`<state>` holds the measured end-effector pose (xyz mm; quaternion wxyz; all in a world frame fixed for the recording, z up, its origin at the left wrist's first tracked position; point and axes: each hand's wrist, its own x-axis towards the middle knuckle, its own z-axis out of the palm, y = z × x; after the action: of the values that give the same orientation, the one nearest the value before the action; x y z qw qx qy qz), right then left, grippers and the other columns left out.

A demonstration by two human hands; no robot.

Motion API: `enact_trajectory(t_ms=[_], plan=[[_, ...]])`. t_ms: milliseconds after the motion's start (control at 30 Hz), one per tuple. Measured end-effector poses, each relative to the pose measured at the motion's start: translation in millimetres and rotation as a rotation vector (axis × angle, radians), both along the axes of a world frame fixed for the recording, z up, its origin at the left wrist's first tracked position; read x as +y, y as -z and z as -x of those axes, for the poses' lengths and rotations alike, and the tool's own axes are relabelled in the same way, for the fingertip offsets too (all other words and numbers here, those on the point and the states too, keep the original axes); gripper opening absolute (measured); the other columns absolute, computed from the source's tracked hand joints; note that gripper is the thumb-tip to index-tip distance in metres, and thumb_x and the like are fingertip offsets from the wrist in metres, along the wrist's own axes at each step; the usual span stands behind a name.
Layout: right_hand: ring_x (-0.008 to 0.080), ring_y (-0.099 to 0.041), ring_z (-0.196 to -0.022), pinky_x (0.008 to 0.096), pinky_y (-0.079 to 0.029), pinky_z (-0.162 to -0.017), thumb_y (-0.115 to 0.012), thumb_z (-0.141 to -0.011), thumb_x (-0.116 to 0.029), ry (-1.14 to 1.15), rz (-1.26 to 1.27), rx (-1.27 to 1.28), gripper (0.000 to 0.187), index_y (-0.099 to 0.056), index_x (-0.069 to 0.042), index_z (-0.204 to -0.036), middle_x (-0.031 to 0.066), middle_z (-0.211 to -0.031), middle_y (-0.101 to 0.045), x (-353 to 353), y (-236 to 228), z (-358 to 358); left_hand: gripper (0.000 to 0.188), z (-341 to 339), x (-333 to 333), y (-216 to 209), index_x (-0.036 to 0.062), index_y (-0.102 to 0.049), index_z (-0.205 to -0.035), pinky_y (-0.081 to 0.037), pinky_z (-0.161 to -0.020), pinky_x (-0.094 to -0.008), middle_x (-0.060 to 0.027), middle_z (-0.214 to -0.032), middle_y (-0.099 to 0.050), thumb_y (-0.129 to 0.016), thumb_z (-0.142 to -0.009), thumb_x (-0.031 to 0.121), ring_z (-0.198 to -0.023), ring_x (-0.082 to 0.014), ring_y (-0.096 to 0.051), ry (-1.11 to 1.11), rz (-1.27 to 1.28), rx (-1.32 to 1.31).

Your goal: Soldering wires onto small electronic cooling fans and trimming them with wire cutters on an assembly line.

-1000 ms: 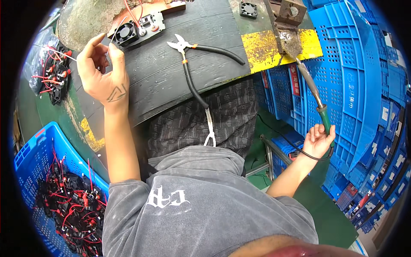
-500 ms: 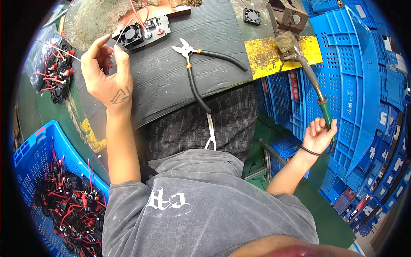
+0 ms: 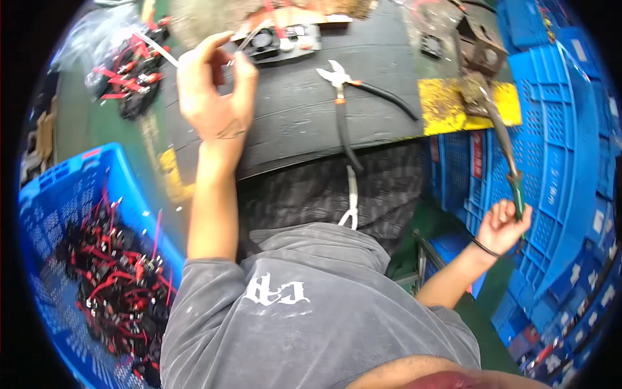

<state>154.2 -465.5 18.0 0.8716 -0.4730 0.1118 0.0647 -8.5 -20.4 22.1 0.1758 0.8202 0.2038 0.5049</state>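
Observation:
My left hand [image 3: 217, 97] is pinched closed around a thin silvery solder wire [image 3: 157, 48], one end of it trailing out to the left. Just beyond the fingers, a black plate with a small fan [image 3: 301, 44] and red wires lies on the dark mat. Low at the right, my right hand [image 3: 502, 228] grips the green handle of a soldering iron [image 3: 503, 133]. The iron's far end meets a brownish, fibrous-looking lump [image 3: 475, 92] on the yellow-painted table edge; the tip itself is hidden. Diagonal cutters [image 3: 341, 110] with black handles lie spread on the mat between my hands.
A blue basket [image 3: 116, 159] of fan assemblies with red wires stands lower left. More assemblies [image 3: 133, 84] sit beside clear plastic at the far left. A rusty metal bracket [image 3: 479, 48] and a loose small fan [image 3: 431, 45] are at the back right. Blue crates [image 3: 544, 97] stack along the right.
The whole view has shifted, with the bench and both hands now further right and lower in the picture. Both grips stay the same, and the iron remains at the brownish lump.

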Motion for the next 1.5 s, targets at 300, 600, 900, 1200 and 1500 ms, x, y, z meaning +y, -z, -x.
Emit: enact_trajectory(t_ms=[300, 600, 900, 1200, 1500], plan=[[0.0122, -0.041, -0.046, 0.0235, -0.033, -0.039, -0.057, -0.098, -0.029, -0.159, -0.129, -0.165, 0.023, -0.054, -0.009, -0.085, 0.0051, -0.063, -0.051, -11.2, 8.0, 7.3, 0.03, 51.2, -10.4, -25.3, 0.0061, -0.06, -0.114, -0.05, -0.064, -0.0343, -0.0122, -0.084, -0.058, -0.068, -0.084, 0.005, -0.07, -0.0251, -0.059, -0.163, 0.16, 0.502], [0.0095, -0.031, -0.042, 0.0227, -0.026, -0.035, -0.055, -0.098, -0.034, -0.021, -0.073, -0.106, 0.038, -0.049, -0.007, -0.072, 0.0018, -0.059, -0.043, -12.8, 9.2, 11.0, 0.045, 14.6, 0.9, -38.8, 0.0037, -0.06, -0.117, -0.046, -0.086, -0.0411, -0.0173, -0.104, -0.056, -0.074, -0.074, 0.01, -0.096, -0.0341, -0.055, -0.169, -0.346, 0.488], [0.0091, -0.031, -0.043, 0.0218, -0.025, -0.036, -0.056, -0.098, -0.031, -0.06, -0.08, -0.134, 0.032, -0.051, -0.008, -0.077, 0.0019, -0.06, -0.045, -17.3, 8.6, 18.3, 0.06, -12.5, 8.8, -39.3, 0.0115, -0.061, -0.113, -0.037, -0.091, -0.0422, -0.0074, -0.121, -0.049, -0.085, -0.061, 0.027, -0.112, -0.0276, -0.045, -0.079, -0.424, 0.855], [0.0091, -0.029, -0.042, 0.0222, -0.025, -0.037, -0.054, -0.098, -0.037, -0.005, -0.03, -0.051, 0.041, -0.049, -0.006, -0.071, 0.0028, -0.058, -0.042, -18.4, 3.2, 18.7, 0.056, 0.1, -11.6, -34.7, 0.0077, -0.064, -0.107, -0.035, -0.092, -0.0419, -0.0061, -0.116, -0.053, -0.082, -0.057, 0.023, -0.111, -0.0277, -0.045, 0.063, -0.272, 0.742], [0.0086, -0.028, -0.04, 0.0219, -0.025, -0.037, -0.055, -0.097, -0.04, -0.063, -0.029, -0.039, 0.045, -0.049, -0.007, -0.067, 0.0013, -0.055, -0.04, -23.4, 3.1, 10.8, 0.055, 79.0, -32.6, -97.8, 0.0092, -0.066, -0.104, -0.04, -0.091, -0.0415, -0.0079, -0.11, -0.056, -0.08, -0.05, 0.012, -0.102, -0.0289, -0.051, 0.153, -0.07, 0.673]])
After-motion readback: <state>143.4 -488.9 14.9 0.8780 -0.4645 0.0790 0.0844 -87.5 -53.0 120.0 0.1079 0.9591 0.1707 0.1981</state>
